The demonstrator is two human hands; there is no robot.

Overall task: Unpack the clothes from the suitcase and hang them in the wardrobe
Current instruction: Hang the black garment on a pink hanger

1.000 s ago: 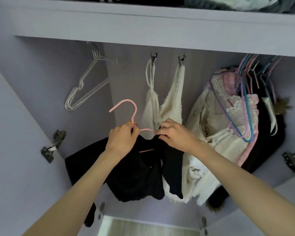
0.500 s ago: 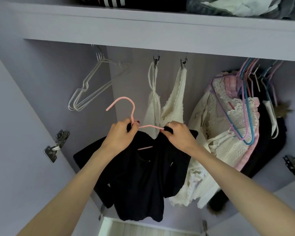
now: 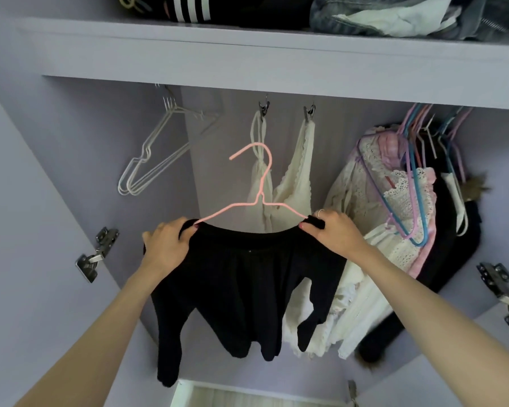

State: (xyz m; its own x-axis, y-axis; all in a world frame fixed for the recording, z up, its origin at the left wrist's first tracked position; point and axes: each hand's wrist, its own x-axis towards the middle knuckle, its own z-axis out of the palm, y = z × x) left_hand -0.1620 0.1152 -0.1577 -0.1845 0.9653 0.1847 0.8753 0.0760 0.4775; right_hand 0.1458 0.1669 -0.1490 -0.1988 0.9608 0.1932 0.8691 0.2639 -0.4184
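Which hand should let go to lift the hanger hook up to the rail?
Probably the right hand: the left hand grips more of the black top, and the pink hanger has its hook opening leftward.

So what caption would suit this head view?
Both hands, left and right, spread a black garment on a pink hanger.

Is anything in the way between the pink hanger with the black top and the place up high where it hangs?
Nothing visible blocks it. The pink hanger has open space above its hook, between the white hangers and the cream clothes. The rail itself is hidden behind the shelf.
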